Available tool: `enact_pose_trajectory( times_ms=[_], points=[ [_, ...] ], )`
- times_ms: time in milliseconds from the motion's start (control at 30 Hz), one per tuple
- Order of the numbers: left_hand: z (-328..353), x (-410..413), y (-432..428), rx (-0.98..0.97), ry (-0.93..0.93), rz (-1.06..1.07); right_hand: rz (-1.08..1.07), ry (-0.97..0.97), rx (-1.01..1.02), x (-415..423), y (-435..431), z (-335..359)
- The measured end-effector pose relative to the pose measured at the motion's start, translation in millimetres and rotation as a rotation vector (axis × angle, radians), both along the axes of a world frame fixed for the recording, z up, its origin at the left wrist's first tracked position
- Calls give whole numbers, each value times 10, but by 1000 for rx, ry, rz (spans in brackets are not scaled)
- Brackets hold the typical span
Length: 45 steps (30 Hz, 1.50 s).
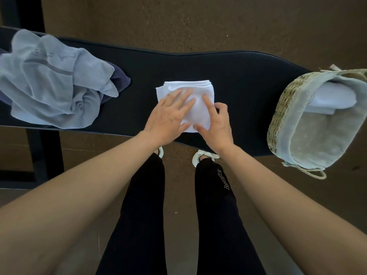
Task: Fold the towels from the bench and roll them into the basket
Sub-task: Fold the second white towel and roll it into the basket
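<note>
A small white towel (198, 88), folded into a thick square, lies in the middle of the black padded bench (248, 80). My left hand (168, 116) rests flat on its left half with fingers spread. My right hand (215, 124) grips the towel's near right edge, thumb and forefinger on top and the other fingers curled beside it. At the bench's right end stands a woven basket (282, 108) with a pale cloth liner; one rolled white towel (325, 96) lies at its far end. A crumpled pale blue towel (49, 80) lies at the left, over a dark purple one (119, 78).
Brown floor surrounds the bench. A dark frame or bench leg (45, 155) stands at the lower left. My legs in black trousers (143, 205) and white shoes (200, 155) are close to the bench's near edge.
</note>
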<state>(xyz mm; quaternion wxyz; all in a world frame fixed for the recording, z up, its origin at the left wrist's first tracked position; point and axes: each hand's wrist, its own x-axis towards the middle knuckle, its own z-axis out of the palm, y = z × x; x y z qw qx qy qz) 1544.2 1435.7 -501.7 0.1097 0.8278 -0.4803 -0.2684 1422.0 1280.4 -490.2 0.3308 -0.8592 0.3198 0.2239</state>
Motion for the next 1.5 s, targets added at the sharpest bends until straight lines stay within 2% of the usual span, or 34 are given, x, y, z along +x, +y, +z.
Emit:
enact_pose_trajectory(
  times_ms=[100,267,433,567,733,833,967,1067,1167,1233,1333,1433,1500],
  points=[
    [-53,2,-30,96,-71,8,-104,8,94,86,-13,-21],
    [-42,33,-46,241,-100,157,-231,13,177,129,-2,-17],
    [-61,125,22,274,-67,172,-493,54,242,125,36,-10],
    [-89,109,-10,280,-66,205,-532,139,355,141,73,26],
    [-41,28,-81,299,-14,280,-356,58,225,224,120,98],
    [-14,91,-81,271,115,306,-172,-2,71,230,172,128],
    [-24,336,57,81,439,401,116,-87,-181,175,250,129],
    [-66,563,89,40,655,503,265,-140,-319,144,320,94],
    [46,720,36,-5,957,750,425,-109,-398,137,406,89],
    [132,799,14,8,1141,935,492,-39,-370,124,475,102],
    [150,826,60,18,1115,942,510,14,-268,78,563,119],
    [112,757,119,30,866,678,431,22,-116,89,576,127],
    [87,702,113,12,776,565,259,9,50,128,524,147]
  ],
)
